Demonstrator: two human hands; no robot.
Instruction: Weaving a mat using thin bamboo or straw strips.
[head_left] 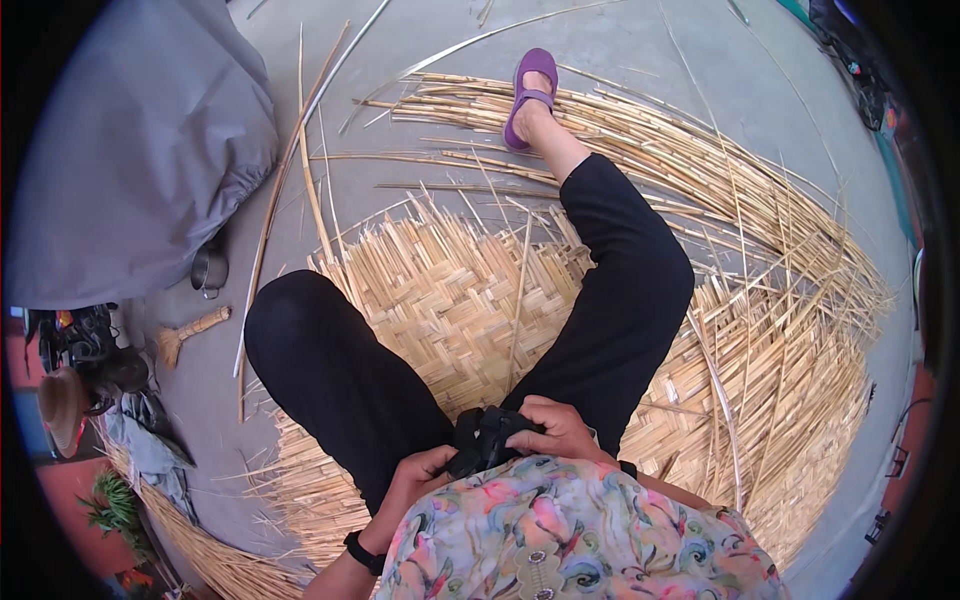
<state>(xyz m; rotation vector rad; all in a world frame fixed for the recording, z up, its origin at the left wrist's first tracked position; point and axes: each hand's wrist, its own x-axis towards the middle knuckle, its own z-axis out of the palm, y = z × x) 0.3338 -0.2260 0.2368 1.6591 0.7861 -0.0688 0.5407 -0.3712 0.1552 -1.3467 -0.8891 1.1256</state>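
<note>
At my waist, both hands are closed on a small black object (482, 440) with bulky, strap-like parts; its exact kind I cannot make out. My left hand (418, 478) grips its left side, a black band round the wrist. From the right, my right hand (560, 432) holds it with curled fingers. Beneath my legs spreads a woven mat (440, 290) of split cane strips in a zigzag pattern, with ragged, unwoven ends at its far edge. A loose strip (521, 300) lies on the weave between my knees.
Beyond the mat, a bundle of long canes (660, 135) lies under my outstretched leg and purple shoe (530, 95). A large grey cover (150, 150) stands at left, near a small hand broom (190, 333), a dark pot (209, 270) and a brown hat (63, 410).
</note>
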